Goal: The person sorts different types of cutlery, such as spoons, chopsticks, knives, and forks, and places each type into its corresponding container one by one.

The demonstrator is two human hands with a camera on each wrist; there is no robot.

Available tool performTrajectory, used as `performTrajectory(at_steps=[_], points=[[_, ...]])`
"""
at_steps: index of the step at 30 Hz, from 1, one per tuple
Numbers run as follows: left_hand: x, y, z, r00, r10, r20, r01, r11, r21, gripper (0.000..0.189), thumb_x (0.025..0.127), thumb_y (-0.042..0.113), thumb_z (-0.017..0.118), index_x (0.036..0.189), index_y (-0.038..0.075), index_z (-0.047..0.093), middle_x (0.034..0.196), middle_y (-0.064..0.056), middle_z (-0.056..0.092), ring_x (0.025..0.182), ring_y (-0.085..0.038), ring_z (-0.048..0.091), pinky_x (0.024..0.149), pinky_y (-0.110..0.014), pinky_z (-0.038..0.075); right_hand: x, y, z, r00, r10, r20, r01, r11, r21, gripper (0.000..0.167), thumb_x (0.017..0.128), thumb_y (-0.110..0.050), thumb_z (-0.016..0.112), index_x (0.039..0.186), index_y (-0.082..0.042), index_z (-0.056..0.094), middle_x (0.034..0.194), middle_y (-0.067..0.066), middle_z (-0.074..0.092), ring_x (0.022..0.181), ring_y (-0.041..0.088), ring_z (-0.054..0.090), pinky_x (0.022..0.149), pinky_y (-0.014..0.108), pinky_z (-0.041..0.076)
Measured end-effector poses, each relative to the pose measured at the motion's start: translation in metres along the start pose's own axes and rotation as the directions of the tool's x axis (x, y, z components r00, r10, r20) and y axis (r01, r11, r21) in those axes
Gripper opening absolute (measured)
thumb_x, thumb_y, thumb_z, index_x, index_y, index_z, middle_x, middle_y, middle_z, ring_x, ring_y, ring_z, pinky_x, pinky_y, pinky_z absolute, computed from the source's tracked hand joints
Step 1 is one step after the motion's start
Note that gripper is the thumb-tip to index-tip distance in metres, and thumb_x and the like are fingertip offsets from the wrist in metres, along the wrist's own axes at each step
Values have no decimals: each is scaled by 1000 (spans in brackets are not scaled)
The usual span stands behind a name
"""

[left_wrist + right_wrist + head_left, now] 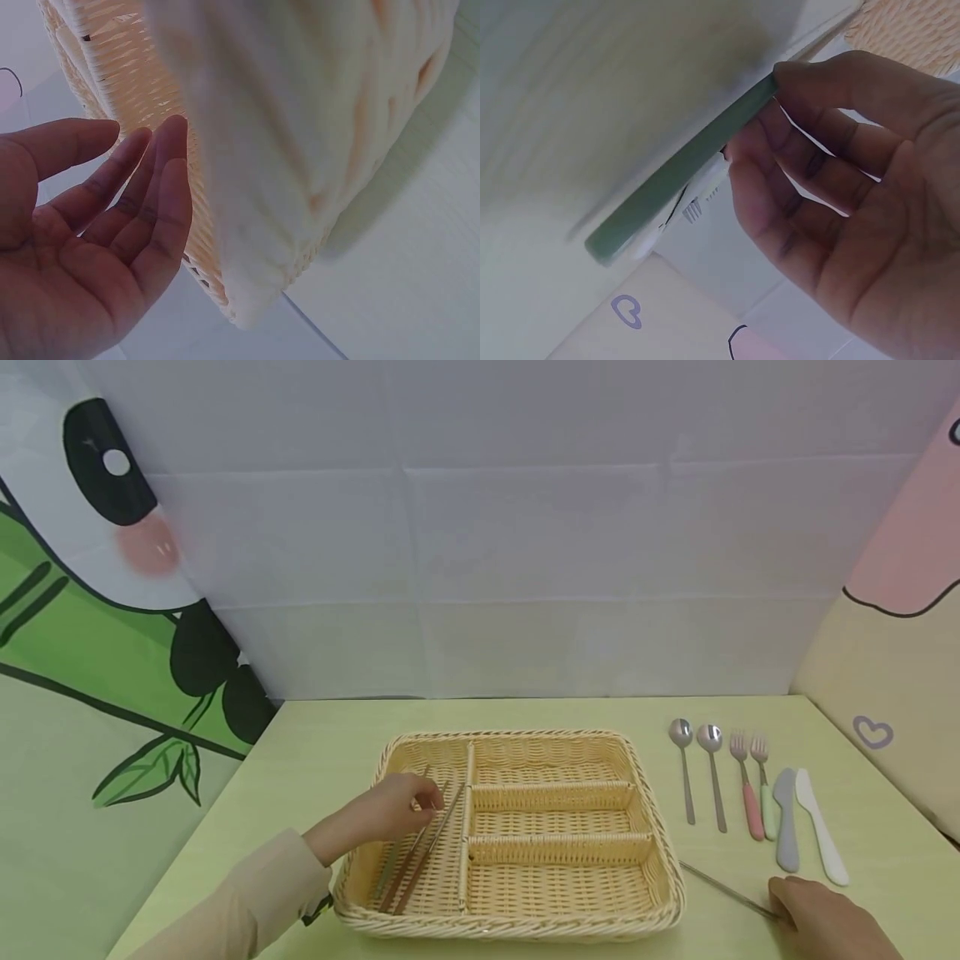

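Observation:
My right hand (832, 918) pinches a chopstick (686, 172) between thumb and fingers, low over the table to the right of the basket. It has a green handle and a thin metal shaft, whose tip points toward the basket's right side. Over the left compartment of the wicker basket (510, 929) hovers my left hand (397, 806), fingers loosely bent and holding nothing in the left wrist view. Beneath it, several chopsticks (420, 866) with brown and green handles lie slanted in that long compartment. The left hand covers part of their metal ends.
Right of the basket lie two spoons (712, 768), a pink-handled fork (752, 806), a green-handled fork (767, 806), a grey knife (787, 835) and a white knife (821, 835). Dividers (555, 847) split the basket's right side into three compartments. Walls bound the table's back and sides.

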State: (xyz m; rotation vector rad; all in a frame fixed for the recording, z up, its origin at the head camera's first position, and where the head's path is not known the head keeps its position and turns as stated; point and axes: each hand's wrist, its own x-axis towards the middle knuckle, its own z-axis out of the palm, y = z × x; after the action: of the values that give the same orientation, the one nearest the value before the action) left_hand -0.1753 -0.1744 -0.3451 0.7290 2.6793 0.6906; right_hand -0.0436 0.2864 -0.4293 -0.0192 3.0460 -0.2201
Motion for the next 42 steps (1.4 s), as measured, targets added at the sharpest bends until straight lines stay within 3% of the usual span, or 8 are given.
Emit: performTrajectory(at_steps=[9, 16, 21, 31, 36, 42], points=[[-2, 1, -6, 999, 28, -29, -28, 1000, -7, 11, 88, 5, 55, 95, 4, 64, 84, -2, 61, 66, -11, 51, 55, -24, 43, 3, 3, -10, 999, 5, -45, -4, 1000, 22, 21, 74, -5, 64, 72, -15, 46, 69, -6, 45, 59, 11, 38, 50, 29, 32], [-1, 2, -8, 997, 38, -61, -39, 999, -11, 10, 90, 9, 55, 94, 9, 64, 84, -1, 61, 71, -10, 54, 58, -23, 45, 0, -3, -16, 982, -3, -189, 9, 999, 34, 18, 70, -2, 61, 72, -14, 48, 68, -7, 45, 54, 7, 34, 47, 28, 30], [0, 7, -7, 995, 57, -79, -59, 998, -25, 10, 91, 11, 55, 94, 9, 63, 84, 0, 62, 69, -8, 54, 58, -23, 45, -1, -9, -20, 970, -2, -244, 16, 998, 55, 15, 72, -4, 61, 73, -14, 50, 66, -6, 45, 54, 6, 33, 48, 28, 30], [4, 20, -4, 989, 76, -129, -85, 994, -64, 10, 91, 13, 54, 95, 10, 63, 84, -1, 62, 61, -10, 55, 52, -23, 44, -2, -26, -25, 903, -49, -428, 81, 995, 57, 18, 69, -4, 62, 73, -16, 50, 65, -10, 40, 56, -3, 29, 49, 22, 27], [10, 28, -1, 985, 80, -153, -90, 994, -61, 10, 91, 15, 55, 96, 12, 63, 85, 2, 62, 64, -9, 57, 54, -22, 44, 0, -36, -29, 888, -68, -454, 102, 994, 50, 18, 68, -4, 65, 73, -15, 52, 67, -10, 43, 56, -4, 31, 48, 22, 29], [15, 38, 2, 987, 85, -139, -99, 990, -97, 10, 92, 16, 55, 97, 12, 63, 85, 2, 61, 66, -10, 58, 55, -22, 45, 4, -50, -34, 878, -78, -472, 117, 992, 54, 20, 67, -4, 65, 70, -16, 50, 66, -10, 42, 57, -2, 32, 47, 22, 29]])
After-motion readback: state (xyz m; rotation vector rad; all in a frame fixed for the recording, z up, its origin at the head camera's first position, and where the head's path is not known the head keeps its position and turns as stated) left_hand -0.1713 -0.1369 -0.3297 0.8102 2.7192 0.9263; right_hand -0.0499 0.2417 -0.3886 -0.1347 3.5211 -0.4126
